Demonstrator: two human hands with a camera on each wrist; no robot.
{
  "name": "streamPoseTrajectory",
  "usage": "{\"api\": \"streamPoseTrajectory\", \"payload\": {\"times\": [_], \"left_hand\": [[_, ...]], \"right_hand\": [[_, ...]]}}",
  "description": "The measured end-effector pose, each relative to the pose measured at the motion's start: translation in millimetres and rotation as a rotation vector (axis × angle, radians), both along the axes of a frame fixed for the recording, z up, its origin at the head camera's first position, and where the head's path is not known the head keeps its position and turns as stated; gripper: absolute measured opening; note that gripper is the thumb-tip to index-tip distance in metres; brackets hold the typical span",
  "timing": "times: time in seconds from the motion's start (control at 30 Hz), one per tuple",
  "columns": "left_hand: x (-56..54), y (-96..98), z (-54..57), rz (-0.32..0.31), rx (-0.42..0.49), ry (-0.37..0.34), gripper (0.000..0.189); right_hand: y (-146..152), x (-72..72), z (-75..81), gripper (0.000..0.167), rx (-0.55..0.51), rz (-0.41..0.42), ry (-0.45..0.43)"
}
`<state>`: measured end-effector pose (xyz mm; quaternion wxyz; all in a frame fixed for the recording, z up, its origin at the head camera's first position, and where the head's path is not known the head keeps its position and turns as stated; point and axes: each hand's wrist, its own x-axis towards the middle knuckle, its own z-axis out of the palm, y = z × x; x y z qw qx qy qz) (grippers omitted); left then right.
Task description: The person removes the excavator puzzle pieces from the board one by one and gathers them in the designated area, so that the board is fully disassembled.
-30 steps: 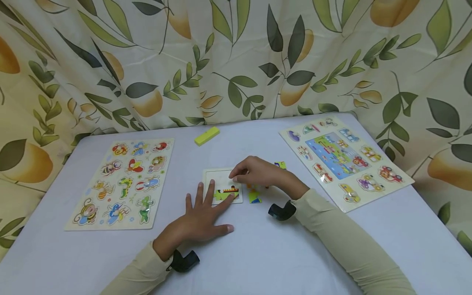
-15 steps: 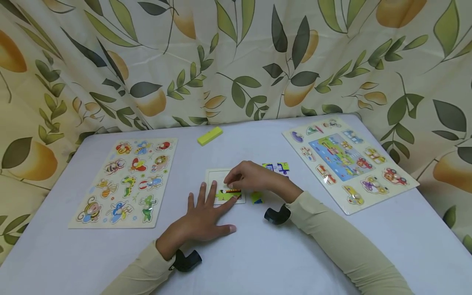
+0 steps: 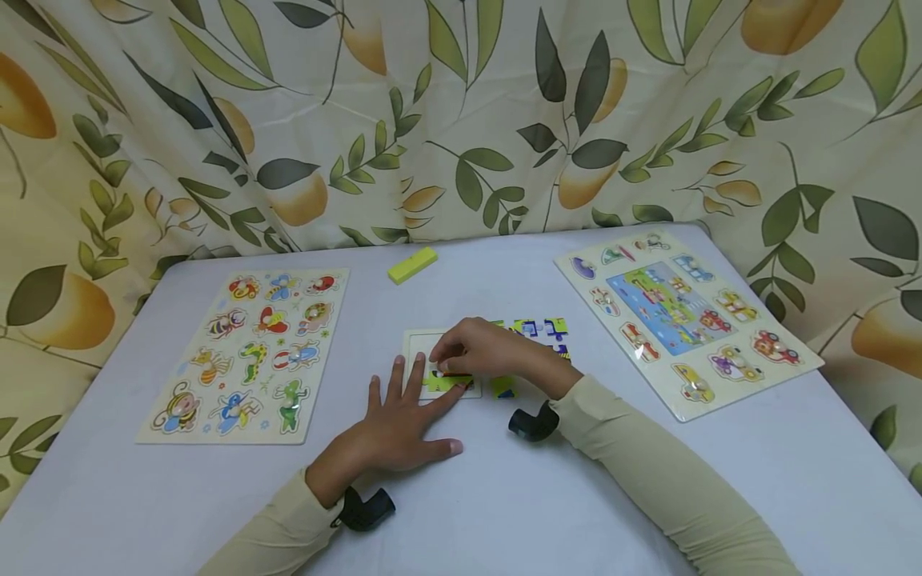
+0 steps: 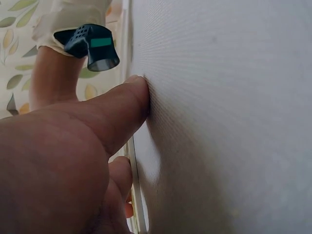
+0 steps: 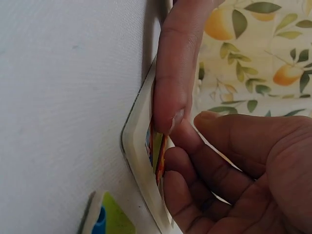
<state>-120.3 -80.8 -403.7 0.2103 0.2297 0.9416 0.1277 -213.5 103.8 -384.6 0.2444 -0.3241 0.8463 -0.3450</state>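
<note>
A small white puzzle tray (image 3: pixel 415 340) lies mid-table with green and yellow puzzle pieces (image 3: pixel 435 382) along its near side. My left hand (image 3: pixel 396 428) lies spread, its fingertips reaching onto the tray and the pieces; in the left wrist view its thumb (image 4: pixel 122 107) rests on the cloth. From the right, my right hand (image 3: pixel 479 350) bends over the tray with curled fingers. Its thumb and fingertips hold a puzzle piece low over the tray, mostly hidden by the fingers. In the right wrist view, a red-and-yellow piece edge (image 5: pixel 158 151) shows beneath the fingertips of both hands.
Loose puzzle pieces (image 3: pixel 556 329) lie right of the tray, partly behind the right forearm. An insect picture board (image 3: pixel 245 360) lies at left, a vehicle picture board (image 3: pixel 684 320) at right. A yellow-green block (image 3: pixel 413 265) sits near the back edge, before a patterned curtain (image 3: pixel 461 120).
My right hand has moved left and slightly nearer over the tray, covering more of the boat-like picture and uncovering loose pieces at right. My left hand stays in place; the view has shifted slightly.
</note>
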Motion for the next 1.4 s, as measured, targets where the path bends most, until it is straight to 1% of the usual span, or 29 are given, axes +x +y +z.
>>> {"api": "streamPoseTrajectory", "payload": {"times": [0.17, 0.33, 0.47, 0.67, 0.9, 1.13, 1.3, 1.4], "left_hand": [[-0.5, 0.0, 0.1, 0.003, -0.011, 0.003, 0.072], [-1.1, 0.6, -0.9, 0.001, -0.020, 0.012, 0.073], [-0.9, 0.7, -1.3, 0.000, -0.019, 0.020, 0.073], [-0.6, 1.0, -2.0, 0.002, -0.021, 0.023, 0.073], [-0.4, 1.7, -1.4, 0.006, -0.012, 0.009, 0.073], [0.3, 1.7, -0.4, 0.001, -0.017, 0.016, 0.073], [0.6, 1.9, 0.3, 0.003, -0.020, 0.014, 0.073], [0.6, 1.9, 1.1, 0.005, -0.021, 0.010, 0.073]], "right_hand": [[-2.5, 0.3, -0.2, 0.018, 0.020, 0.004, 0.009], [-3.4, -1.3, -2.2, 0.026, 0.027, -0.002, 0.002], [-2.7, -2.8, -2.7, 0.029, 0.004, 0.001, -0.006], [-3.1, -2.0, -0.7, 0.025, -0.014, 0.014, -0.004], [-3.9, -2.4, -1.9, 0.023, -0.039, 0.016, -0.016], [-3.1, -3.1, -2.5, 0.015, -0.025, 0.022, -0.028], [-2.4, -2.9, -0.9, 0.015, -0.031, 0.033, -0.018], [-1.5, -2.9, 1.0, 0.015, -0.039, 0.020, -0.012]]}}
